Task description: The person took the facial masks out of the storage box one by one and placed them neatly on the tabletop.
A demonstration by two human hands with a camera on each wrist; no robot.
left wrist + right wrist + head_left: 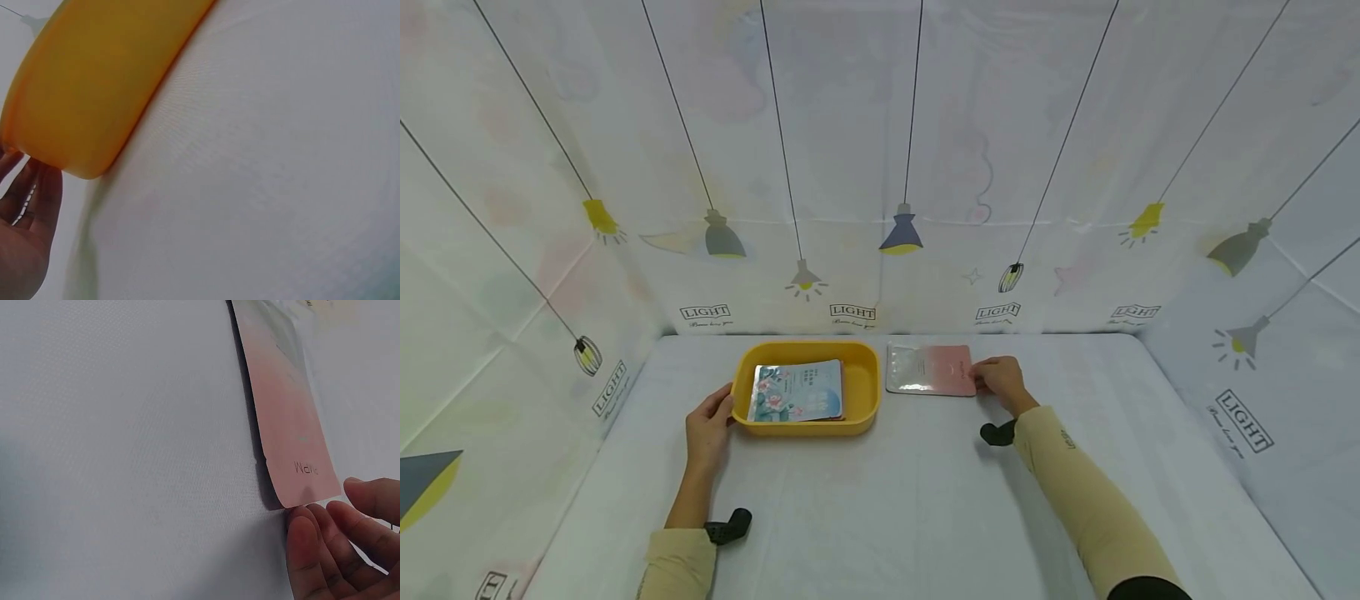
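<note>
A yellow plastic tray point(808, 429) stands on the table, with blue floral sachets point(797, 392) lying inside it. My left hand point(708, 429) touches the tray's left end; in the left wrist view, extended fingers point(47, 194) rest against the tray's end wall point(87, 112). To the right of the tray lies a flat pink and silver sachet point(928, 369). At its right edge is my right hand point(1002, 382). Seen from the right wrist, the fingertips point(304, 534) meet the short edge of the pink sachet point(287, 425), and no clear grip round it shows.
A white cloth covers the table point(865, 517). Behind it hangs a pale curtain point(850, 167) printed with lamps, and similar curtains enclose both sides. Dark wrist cameras point(727, 527) are strapped on both arms.
</note>
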